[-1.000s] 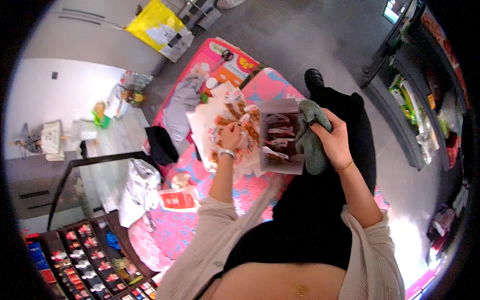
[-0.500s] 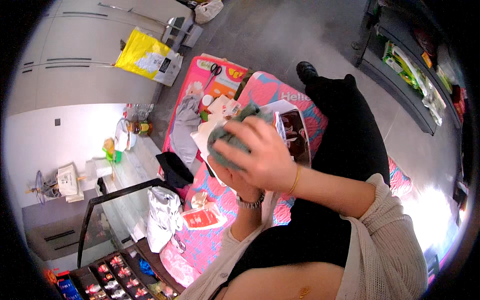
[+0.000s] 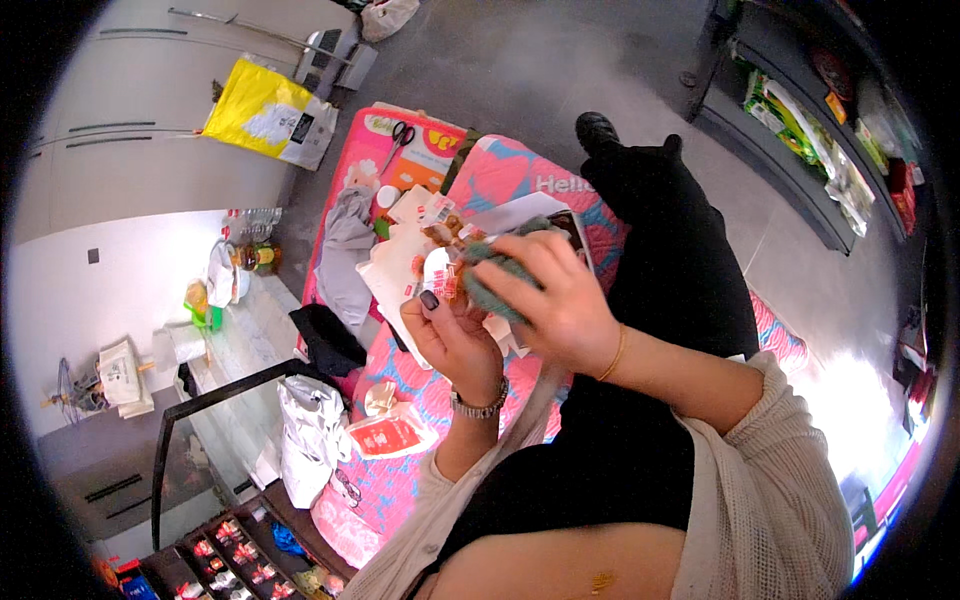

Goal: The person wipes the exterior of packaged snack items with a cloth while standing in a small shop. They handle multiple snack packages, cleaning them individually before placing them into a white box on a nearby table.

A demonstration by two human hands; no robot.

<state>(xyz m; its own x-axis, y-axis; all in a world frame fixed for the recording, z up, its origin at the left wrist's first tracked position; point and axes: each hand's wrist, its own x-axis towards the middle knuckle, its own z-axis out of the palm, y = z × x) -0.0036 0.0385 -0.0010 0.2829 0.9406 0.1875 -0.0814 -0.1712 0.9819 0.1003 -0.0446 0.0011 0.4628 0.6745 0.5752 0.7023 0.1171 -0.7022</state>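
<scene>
In my left hand (image 3: 455,345) is a small figurine (image 3: 440,270), white with red markings and brown-orange parts; my thumb lies along its near side. My fingers behind it are partly hidden. My right hand (image 3: 565,305) grips a bunched grey-green cloth (image 3: 500,285) right beside the figurine, apparently against its right side. The right fingers are slightly blurred. Underneath both hands lie cream-coloured cards or flat packaging (image 3: 385,270). Just beyond my right hand, an open white box (image 3: 570,225) is partly covered by that hand.
A pink quilted cover (image 3: 400,480) spreads below, with a grey cloth (image 3: 345,245), a white round cap (image 3: 387,197), black scissors (image 3: 400,137), a black cloth (image 3: 335,340) and a red-white packet (image 3: 390,432). A silvery bag (image 3: 308,430) sits left. Dark shelves (image 3: 780,140) stand at right.
My hands have parted slightly. The cloth that was wrapped between both hands has shifted right, and the figurine now shows in my left hand. The view has shifted a little.
</scene>
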